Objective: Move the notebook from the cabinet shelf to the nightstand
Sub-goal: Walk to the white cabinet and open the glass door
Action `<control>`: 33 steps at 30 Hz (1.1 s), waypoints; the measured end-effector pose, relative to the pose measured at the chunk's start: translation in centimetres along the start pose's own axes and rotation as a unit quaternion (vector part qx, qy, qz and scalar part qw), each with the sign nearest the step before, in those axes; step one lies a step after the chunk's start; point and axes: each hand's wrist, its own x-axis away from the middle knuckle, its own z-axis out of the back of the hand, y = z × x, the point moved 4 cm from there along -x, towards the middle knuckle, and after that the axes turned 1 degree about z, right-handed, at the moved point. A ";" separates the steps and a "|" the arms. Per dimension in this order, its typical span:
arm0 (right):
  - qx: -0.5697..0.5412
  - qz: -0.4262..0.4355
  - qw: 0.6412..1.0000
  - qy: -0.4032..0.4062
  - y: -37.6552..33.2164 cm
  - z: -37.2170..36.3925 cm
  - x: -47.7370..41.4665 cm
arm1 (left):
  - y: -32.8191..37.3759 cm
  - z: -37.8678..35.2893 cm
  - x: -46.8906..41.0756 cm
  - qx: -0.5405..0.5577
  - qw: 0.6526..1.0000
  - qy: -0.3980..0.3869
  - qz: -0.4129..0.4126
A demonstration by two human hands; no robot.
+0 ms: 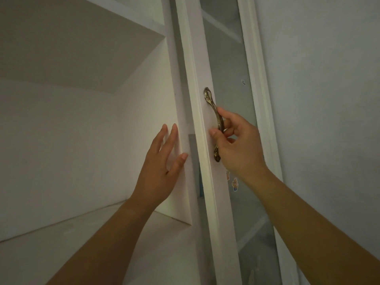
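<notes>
I face a white cabinet whose glass-panelled door (205, 124) stands ajar, edge-on to me. My right hand (236, 145) grips the ornate brass door handle (213, 112), fingers curled round it. My left hand (162, 161) is flat and open, its fingers against the white side panel (152, 112) inside the cabinet. The cabinet shelf (67, 239) below my left arm shows only bare white board. No notebook and no nightstand appear in this view.
An upper shelf (82, 48) spans the top left. Frosted glass (228, 64) in the door shows faint shelves behind it and small stickers (234, 184) near my right wrist. A pale wall (329, 99) fills the right side.
</notes>
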 end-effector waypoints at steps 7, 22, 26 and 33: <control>-0.017 0.007 1.000 -0.007 -0.9 5.8 0.0 | 0.3 0.0 0.1 0.005 1.000 0.002 0.022; -0.046 -0.030 0.998 -0.029 -1.1 7.2 0.1 | 5.7 0.0 0.9 -0.005 0.999 0.041 -0.002; -0.053 -0.029 0.998 -0.031 -1.2 9.4 0.0 | 8.5 -2.0 0.7 0.045 0.999 0.021 -0.011; -0.069 -0.031 0.997 -0.031 -0.9 14.0 -0.1 | 11.7 -5.5 -0.5 0.109 0.993 0.049 0.003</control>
